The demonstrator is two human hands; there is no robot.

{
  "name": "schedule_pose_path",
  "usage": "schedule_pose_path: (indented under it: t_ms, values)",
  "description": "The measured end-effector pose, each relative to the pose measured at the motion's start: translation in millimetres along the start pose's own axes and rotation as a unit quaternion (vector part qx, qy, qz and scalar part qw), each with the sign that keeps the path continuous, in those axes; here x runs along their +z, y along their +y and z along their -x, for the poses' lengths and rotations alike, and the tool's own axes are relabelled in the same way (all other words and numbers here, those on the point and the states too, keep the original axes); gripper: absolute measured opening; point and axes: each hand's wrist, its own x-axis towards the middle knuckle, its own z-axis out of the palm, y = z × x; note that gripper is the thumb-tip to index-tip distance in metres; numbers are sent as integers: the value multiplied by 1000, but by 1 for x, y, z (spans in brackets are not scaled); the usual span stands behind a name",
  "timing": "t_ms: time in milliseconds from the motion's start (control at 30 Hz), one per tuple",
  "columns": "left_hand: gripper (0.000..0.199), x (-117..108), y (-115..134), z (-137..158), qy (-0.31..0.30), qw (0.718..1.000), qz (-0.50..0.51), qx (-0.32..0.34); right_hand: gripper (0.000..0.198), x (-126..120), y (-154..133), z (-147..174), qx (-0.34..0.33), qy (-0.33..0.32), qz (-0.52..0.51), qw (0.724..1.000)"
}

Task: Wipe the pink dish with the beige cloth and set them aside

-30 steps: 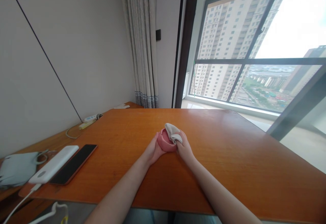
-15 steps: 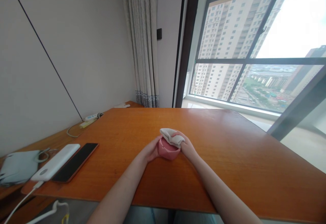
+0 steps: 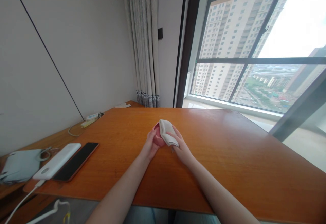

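Note:
My left hand (image 3: 150, 145) is closed around the left side of a small pink bowl (image 3: 157, 135), which is tilted on its side over the middle of the table. In my right hand (image 3: 180, 145) is a folded white cloth (image 3: 166, 132), gripped between the thumb and fingers. The cloth lies against the bowl's right side and covers part of its rim and opening. How far the cloth reaches inside the bowl is hidden.
On the wooden table (image 3: 229, 163), a black-screened phone (image 3: 76, 162) lies beside a white power bank (image 3: 57, 161) with a cable plugged in. A pale pouch (image 3: 21, 164) sits at the far left. Behind it a power strip (image 3: 91, 117) rests by the wall.
The pink bowl has turned from nearly upright to tilted on its side and moved up and left. My right hand has shifted with the cloth to the bowl's right side.

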Motion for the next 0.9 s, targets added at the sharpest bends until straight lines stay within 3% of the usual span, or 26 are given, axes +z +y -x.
schedule_pose_path:
  t_ms: [167,433,633,800,900]
  values:
    - [49,0,-7,2,-45,999,6,-7,44,10,7,3,-6,44,17,999]
    - [46,8,-6,12,-136,982,-27,-130,26,-3,7,0,-1,166,-47,985]
    - [50,7,-7,18,-190,960,-35,-201,23,-19,11,-8,25,106,-192,975]
    - [44,7,-7,13,-108,984,-16,-142,30,-17,16,-10,10,118,-110,987]
    - [43,5,-7,8,-65,994,6,-86,36,-11,14,-7,-22,82,-14,996]
